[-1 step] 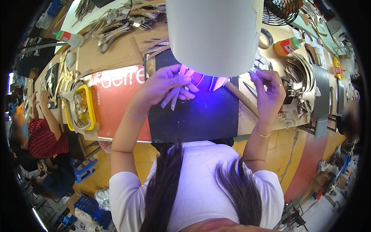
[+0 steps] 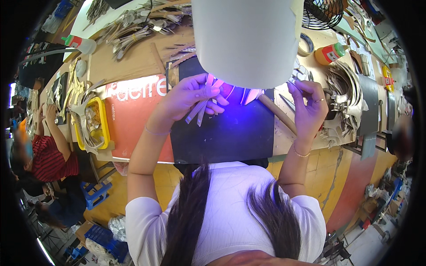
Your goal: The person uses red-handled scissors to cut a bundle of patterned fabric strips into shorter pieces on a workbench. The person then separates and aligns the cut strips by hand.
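Note:
My left hand [image 2: 195, 95] is closed round a few slim, flat metal strips [image 2: 201, 111], which look like cutlery handles. Their lower ends stick out below my fingers, and their upper ends glow pink beneath a big white cylindrical shade [image 2: 246, 40]. Violet light falls on the black mat [image 2: 222, 137] under them. To the right, my right hand [image 2: 310, 99] has thumb and forefinger pinched together just beside the shade's lower rim. Something thin and small shows at its fingertips, too small to name. A brown wooden handle [image 2: 278, 115] lies slantwise between my hands.
Spoons [image 2: 128, 35] lie heaped at the back left. A yellow tray [image 2: 106, 128] and a red sheet [image 2: 137, 133] are on the left. Bent metal pieces [image 2: 350, 102], an amber bottle [image 2: 326, 54] and a tape roll [image 2: 306, 44] stand right. A co-worker [image 2: 51, 153] sits far left.

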`<move>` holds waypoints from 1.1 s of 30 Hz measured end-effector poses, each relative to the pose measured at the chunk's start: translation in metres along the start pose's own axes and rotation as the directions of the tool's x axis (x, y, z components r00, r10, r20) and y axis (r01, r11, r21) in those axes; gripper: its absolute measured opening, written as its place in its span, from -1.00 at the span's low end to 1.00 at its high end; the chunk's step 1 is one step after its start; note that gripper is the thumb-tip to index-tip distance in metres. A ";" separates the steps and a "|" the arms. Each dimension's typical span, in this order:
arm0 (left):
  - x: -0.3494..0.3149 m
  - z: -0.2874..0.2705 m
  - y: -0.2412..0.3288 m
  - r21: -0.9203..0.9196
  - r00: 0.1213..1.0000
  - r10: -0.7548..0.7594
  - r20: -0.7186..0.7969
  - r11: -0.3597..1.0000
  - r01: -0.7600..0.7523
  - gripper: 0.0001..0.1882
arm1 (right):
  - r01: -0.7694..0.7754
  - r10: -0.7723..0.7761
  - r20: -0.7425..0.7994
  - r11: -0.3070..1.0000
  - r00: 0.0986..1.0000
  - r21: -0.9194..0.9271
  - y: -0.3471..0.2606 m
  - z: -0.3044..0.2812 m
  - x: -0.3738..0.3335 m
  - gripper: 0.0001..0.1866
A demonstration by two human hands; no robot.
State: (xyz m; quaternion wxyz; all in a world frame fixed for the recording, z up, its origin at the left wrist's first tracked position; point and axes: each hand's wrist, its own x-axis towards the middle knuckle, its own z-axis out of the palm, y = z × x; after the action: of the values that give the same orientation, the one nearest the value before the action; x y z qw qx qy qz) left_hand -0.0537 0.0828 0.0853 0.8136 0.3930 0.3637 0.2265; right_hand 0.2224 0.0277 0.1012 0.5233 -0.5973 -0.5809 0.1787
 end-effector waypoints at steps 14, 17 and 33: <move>-0.007 0.011 0.008 0.000 0.997 0.079 -0.003 0.997 -0.079 -0.67 | 0.214 -0.218 -0.196 0.976 0.956 -0.041 0.007 0.006 -0.004 -0.78; -0.007 0.013 0.004 -0.064 0.999 0.039 0.001 0.997 -0.039 -0.65 | 0.267 -0.295 -0.193 0.951 0.936 -0.157 0.005 0.009 -0.005 -0.79; 0.015 0.048 -0.027 -0.439 0.922 0.197 -0.332 0.834 -0.336 -0.83 | 0.734 -0.728 0.136 0.679 0.672 0.008 0.008 0.060 -0.032 -0.77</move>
State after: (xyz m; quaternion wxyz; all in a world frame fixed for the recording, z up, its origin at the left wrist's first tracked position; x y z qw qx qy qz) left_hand -0.0050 0.0542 0.0776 0.7879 0.1873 0.3445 0.4748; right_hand 0.1688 0.0258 0.0585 0.4986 -0.3146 -0.8074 -0.0214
